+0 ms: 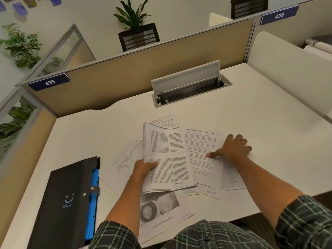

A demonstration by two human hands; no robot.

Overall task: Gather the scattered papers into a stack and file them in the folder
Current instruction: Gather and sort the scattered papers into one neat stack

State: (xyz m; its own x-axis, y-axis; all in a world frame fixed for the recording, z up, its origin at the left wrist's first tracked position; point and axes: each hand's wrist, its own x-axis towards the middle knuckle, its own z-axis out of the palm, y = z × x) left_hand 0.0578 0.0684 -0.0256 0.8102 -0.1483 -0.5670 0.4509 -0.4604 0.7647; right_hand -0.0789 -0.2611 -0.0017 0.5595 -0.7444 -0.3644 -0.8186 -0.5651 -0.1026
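Observation:
My left hand (143, 168) grips a small stack of printed papers (168, 159) by its left edge, thumb on top, holding it slightly above the desk. My right hand (231, 148) lies flat, fingers spread, on a loose text sheet (203, 150) to the right of the stack. More loose sheets lie around: a form page (125, 159) under the left of the stack, a page with photos (161, 211) near the front edge, one (231, 177) under my right forearm, and one (167, 121) behind the stack. A closed black folder (66, 200) with blue dividers lies at the left.
The white desk (251, 114) is walled by a tan partition (143, 69) at the back and left. An open cable tray (190, 90) is set into the desk behind the papers. A white divider (291, 69) stands at the right.

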